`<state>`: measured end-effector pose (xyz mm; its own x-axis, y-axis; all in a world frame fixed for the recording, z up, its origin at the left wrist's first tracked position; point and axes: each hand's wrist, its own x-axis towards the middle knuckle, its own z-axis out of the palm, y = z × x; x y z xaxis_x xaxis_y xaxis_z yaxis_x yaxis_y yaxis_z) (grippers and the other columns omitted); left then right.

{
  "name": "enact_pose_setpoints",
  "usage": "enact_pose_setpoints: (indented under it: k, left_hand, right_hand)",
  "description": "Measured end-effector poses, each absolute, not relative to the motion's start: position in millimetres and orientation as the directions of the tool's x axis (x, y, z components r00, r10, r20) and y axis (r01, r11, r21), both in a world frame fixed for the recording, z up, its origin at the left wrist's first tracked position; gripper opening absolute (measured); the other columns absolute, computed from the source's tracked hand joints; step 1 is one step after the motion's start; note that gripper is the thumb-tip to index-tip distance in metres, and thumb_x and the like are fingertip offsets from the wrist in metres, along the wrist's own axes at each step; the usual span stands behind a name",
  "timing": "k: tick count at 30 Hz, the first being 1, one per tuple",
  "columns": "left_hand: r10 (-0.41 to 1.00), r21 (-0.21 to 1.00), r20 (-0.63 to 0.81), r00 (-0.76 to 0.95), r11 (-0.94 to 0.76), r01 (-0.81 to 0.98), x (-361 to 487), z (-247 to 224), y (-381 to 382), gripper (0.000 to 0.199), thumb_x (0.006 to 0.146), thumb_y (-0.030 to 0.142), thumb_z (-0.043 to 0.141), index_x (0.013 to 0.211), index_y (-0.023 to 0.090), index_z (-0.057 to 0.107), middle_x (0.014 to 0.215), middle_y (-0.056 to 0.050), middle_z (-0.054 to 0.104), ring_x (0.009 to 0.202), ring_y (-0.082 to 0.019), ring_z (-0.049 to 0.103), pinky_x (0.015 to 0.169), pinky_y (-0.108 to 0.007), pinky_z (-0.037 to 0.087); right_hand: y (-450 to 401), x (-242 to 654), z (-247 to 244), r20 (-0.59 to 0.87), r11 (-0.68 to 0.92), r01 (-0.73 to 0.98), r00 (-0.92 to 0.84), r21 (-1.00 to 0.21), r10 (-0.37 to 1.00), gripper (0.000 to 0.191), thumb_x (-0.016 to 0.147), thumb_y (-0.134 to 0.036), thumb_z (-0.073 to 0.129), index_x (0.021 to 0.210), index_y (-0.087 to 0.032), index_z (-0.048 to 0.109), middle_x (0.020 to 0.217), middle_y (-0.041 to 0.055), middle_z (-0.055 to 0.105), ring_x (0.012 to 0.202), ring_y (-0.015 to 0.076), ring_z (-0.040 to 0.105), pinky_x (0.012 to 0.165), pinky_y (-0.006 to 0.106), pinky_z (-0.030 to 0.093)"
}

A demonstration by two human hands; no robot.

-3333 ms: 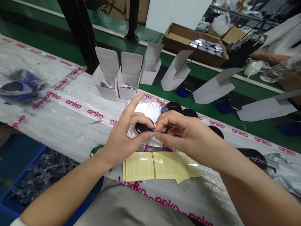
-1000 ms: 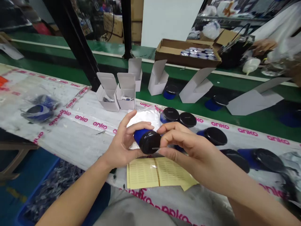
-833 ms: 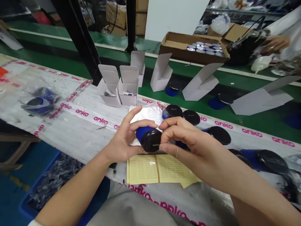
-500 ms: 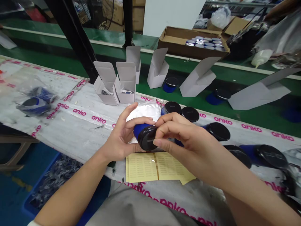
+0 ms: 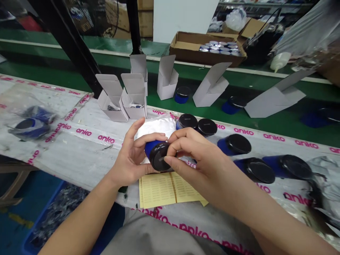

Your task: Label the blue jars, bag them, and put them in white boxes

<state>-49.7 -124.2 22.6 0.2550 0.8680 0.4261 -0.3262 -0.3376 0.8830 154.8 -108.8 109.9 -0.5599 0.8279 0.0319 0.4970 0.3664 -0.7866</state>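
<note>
My left hand [image 5: 131, 157] is closed around a small round blue device with a black end [image 5: 159, 157], thumb below and fingers over its top. Tiny ON and OFF marks show on the black rim. My right hand [image 5: 186, 150] pinches at the device's right edge, its thumb against the black face; whether a small piece lies between the fingertips is hidden. Beneath the hands lie yellow label sheets [image 5: 156, 191] printed with rows of small text. A white packet [image 5: 156, 124] rests just behind the device. Several similar blue devices [image 5: 235, 144] lie to the right.
Open white boxes [image 5: 136, 106] stand behind the hands, two with small parts inside. More white boxes [image 5: 211, 90] are on the green conveyor [image 5: 156, 99]. A carton [image 5: 183, 53] of round pieces sits farther back. Bagged blue devices [image 5: 32, 125] lie left; a blue bin [image 5: 53, 209] is below.
The view has shifted slightly, so most things sit a little farther left. Both hands keep nearly the same hold on the device, which looks slightly turned.
</note>
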Motion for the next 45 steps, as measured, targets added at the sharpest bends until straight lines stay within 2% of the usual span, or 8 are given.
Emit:
enact_pose_setpoints:
  k: [4, 9, 14, 27, 45]
  left_hand:
    - [0.870, 0.882, 0.423, 0.254, -0.331, -0.334, -50.5, 23.7, -124.6, 0.100, 0.079, 0.001, 0.081, 0.154, 0.049, 0.034, 0.135, -0.001, 0.070, 0.131, -0.019, 0.062, 0.110, -0.036, 0.053]
    - [0.874, 0.887, 0.424, 0.239, -0.348, -0.304, -51.2, 22.4, -124.6, 0.100, 0.079, 0.005, 0.083, 0.155, 0.048, 0.034, 0.134, -0.003, 0.070, 0.134, -0.022, 0.060, 0.111, -0.040, 0.053]
    - [0.866, 0.885, 0.427, 0.260, -0.340, -0.318, -51.0, 21.9, -124.1, 0.099, 0.080, 0.005, 0.082, 0.155, 0.049, 0.033, 0.136, -0.002, 0.070, 0.132, -0.021, 0.063, 0.110, -0.038, 0.053]
    - [0.885, 0.905, 0.405, 0.230, -0.352, -0.241, -51.4, 22.5, -126.8, 0.100, 0.080, 0.012, 0.084, 0.156, 0.047, 0.031, 0.133, -0.005, 0.071, 0.133, -0.025, 0.062, 0.108, -0.043, 0.055]
    - [0.877, 0.891, 0.422, 0.228, -0.356, -0.281, -50.2, 22.7, -127.3, 0.097, 0.079, 0.007, 0.083, 0.154, 0.048, 0.036, 0.133, -0.001, 0.072, 0.137, -0.021, 0.059, 0.116, -0.041, 0.049]
  right_hand:
    - [-110.4, 152.2, 109.2, 0.069, 0.389, 0.485, -0.553, -0.783, 0.830, 0.016, 0.095, -0.012, 0.057, 0.083, -0.022, 0.060, 0.108, 0.0035, 0.060, 0.100, 0.0162, 0.064, 0.077, 0.028, 0.052]
    - [-110.2, 153.2, 109.1, 0.061, 0.379, 0.467, -0.564, -0.799, 0.824, 0.015, 0.096, -0.013, 0.057, 0.084, -0.022, 0.060, 0.109, 0.0037, 0.059, 0.096, 0.0156, 0.065, 0.077, 0.030, 0.052]
    - [-109.2, 154.5, 111.8, 0.060, 0.375, 0.450, -0.574, -0.811, 0.817, 0.016, 0.095, -0.012, 0.056, 0.083, -0.021, 0.058, 0.107, 0.0026, 0.060, 0.095, 0.0147, 0.065, 0.080, 0.030, 0.051]
    - [-110.1, 153.9, 111.6, 0.070, 0.379, 0.455, -0.563, -0.806, 0.823, 0.017, 0.096, -0.010, 0.056, 0.084, -0.021, 0.058, 0.106, 0.0038, 0.061, 0.094, 0.0147, 0.063, 0.081, 0.030, 0.051]
    - [-112.8, 151.3, 112.9, 0.081, 0.370, 0.447, -0.544, -0.815, 0.835, 0.019, 0.094, -0.008, 0.054, 0.080, -0.021, 0.056, 0.101, 0.0045, 0.061, 0.095, 0.0184, 0.064, 0.077, 0.033, 0.052]
